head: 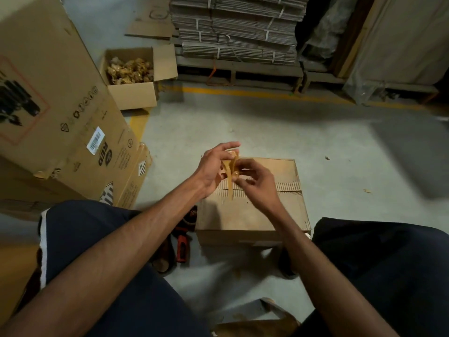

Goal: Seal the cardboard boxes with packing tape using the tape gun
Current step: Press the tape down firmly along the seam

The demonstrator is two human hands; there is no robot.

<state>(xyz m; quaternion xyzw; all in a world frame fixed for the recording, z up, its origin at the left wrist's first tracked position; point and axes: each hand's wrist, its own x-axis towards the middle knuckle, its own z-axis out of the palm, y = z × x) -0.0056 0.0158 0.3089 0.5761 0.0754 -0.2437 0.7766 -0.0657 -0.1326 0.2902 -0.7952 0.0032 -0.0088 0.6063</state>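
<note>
A small brown cardboard box [252, 215] sits on the floor between my knees, its top flaps closed with a ragged torn seam across it. Above the box, both hands work a crumpled strip of brown packing tape [230, 170]. My left hand [215, 166] pinches the upper part of the strip. My right hand [255, 181] pinches it lower down, and a loose tail hangs toward the box top. The red and black tape gun [184, 235] lies on the floor just left of the box, partly hidden by my left forearm.
A large printed carton [56, 100] leans at the left. An open box of crumpled tape scraps [131, 76] stands behind it. Bundled flat cartons on a pallet [238, 27] fill the back. A yellow floor line [243, 92] runs in front of the pallet.
</note>
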